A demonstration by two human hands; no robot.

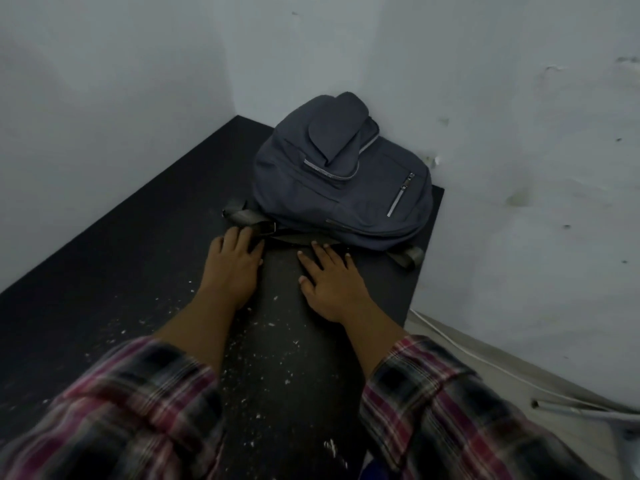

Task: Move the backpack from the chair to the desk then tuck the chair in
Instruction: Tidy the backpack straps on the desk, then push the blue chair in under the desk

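Nothing is being gripped by either hand: the left hand [233, 263] is being laid flat w/ fingers spread on the black desk [104, 271], fingertips touching the olive strap [251, 220] of the backpack [341, 178]; the right hand [329, 282] is being rested palm-down too, fingers spread, tips just at the strap edge under the bag's front. The dark grey backpack is being shown lying flat on the desk's far right corner, up against the white wall [519, 168], zips facing up. White flecks [277, 341] are being seen scattered over the desk near the forearms. Plaid sleeves [433, 403] are being worn, pushed back from the wrists. A white cable [485, 362] is being seen on the floor, right of the desk.
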